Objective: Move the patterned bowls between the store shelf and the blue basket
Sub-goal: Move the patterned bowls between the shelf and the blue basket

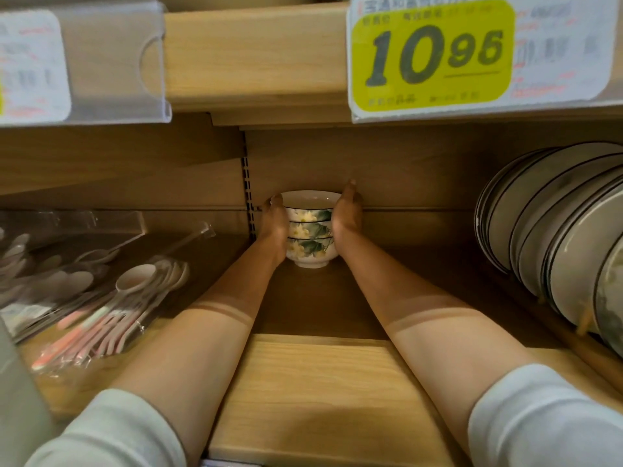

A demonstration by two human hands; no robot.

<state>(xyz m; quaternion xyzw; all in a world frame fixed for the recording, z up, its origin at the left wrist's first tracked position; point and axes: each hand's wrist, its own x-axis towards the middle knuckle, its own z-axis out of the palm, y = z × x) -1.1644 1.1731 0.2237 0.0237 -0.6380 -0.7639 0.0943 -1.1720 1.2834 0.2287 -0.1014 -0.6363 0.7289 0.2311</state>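
A stack of three white bowls with a green leaf and yellow flower pattern [308,238] stands at the back of the wooden shelf [313,382], close to the rear wall. Both my forearms reach deep into the shelf. My left hand [274,227] lies flat against the left side of the stack, fingers straight up to the top rim. On the stack's right side my right hand [347,214] presses with straight fingers that point toward the rear wall. The blue basket is out of view.
Upright plates with dark rims [556,230] fill a rack on the right. Packs of pink and white spoons [111,308] lie on the left. The upper shelf edge with a yellow price tag [431,55] hangs low overhead.
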